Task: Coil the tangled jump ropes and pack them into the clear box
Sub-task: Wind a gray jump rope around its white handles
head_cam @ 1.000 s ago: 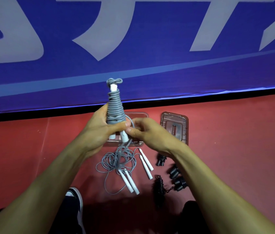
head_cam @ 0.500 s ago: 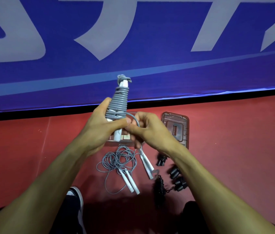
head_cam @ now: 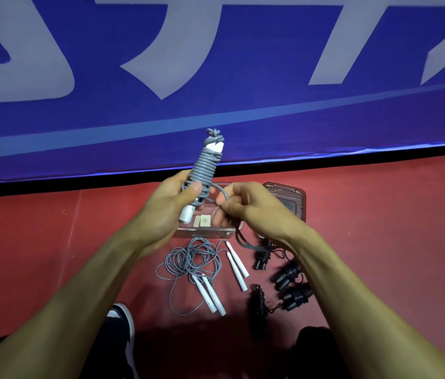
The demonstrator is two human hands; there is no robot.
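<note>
My left hand (head_cam: 170,206) grips a grey jump rope (head_cam: 206,164) wound tightly round its white handles, held tilted with its top to the right, above the clear box (head_cam: 205,231). My right hand (head_cam: 246,207) pinches the free loop of that grey rope beside the bundle. On the red floor below lie a loose grey rope coil (head_cam: 191,259) with white handles (head_cam: 210,294), and two more white handles (head_cam: 236,265). Black ropes with black handles (head_cam: 289,274) lie at the right, partly hidden by my right forearm.
The box lid (head_cam: 291,199) lies flat on the floor just right of the box. A blue banner (head_cam: 243,77) stands close behind along the floor edge. A black-and-white shoe (head_cam: 123,324) shows at the bottom left.
The wound bundle has tilted further to the right in my left hand. My right hand has pulled the free loop a little to the right, away from the bundle.
</note>
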